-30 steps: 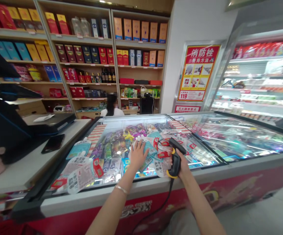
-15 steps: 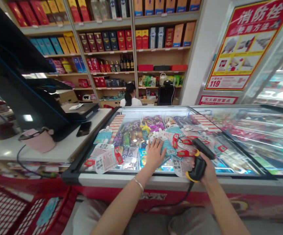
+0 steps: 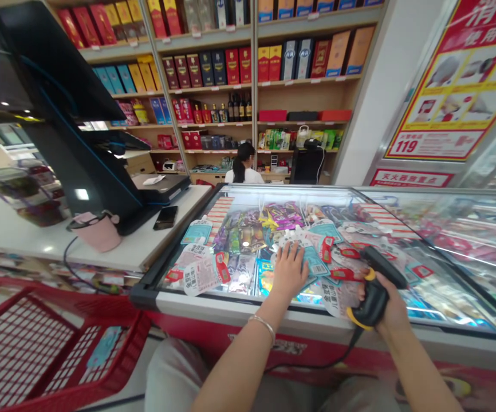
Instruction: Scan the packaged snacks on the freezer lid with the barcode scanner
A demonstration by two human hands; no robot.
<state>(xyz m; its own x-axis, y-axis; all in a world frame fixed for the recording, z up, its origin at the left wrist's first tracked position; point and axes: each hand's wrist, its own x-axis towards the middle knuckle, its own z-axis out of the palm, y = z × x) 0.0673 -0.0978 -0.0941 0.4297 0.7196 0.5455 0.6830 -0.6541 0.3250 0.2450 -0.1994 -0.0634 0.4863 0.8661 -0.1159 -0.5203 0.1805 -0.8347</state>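
My left hand (image 3: pixel 290 271) lies with its fingers spread on a blue-and-white pouch (image 3: pixel 317 257) on the glass top of a chest freezer (image 3: pixel 248 311). In my right hand (image 3: pixel 392 306) is a black and yellow barcode scanner (image 3: pixel 372 300), held by its handle above the right-hand pouches. Several more pouches with red labels lie around both hands, and another small group (image 3: pixel 199 269) rests at the left of the glass. Colourful ice cream packs (image 3: pixel 284 216) show through the glass.
A red shopping basket (image 3: pixel 54 320) stands at the lower left. On the left counter (image 3: pixel 145 246) are a black terminal (image 3: pixel 89 131), a phone (image 3: pixel 165 218) and a pink holder (image 3: pixel 97 232). Beyond the freezer a person (image 3: pixel 244 166) is near shelves (image 3: pixel 213 88).
The view has turned left, so the scene sits farther right and more of the basket shows. My left hand remains on the pouch, and my right hand still holds the scanner.
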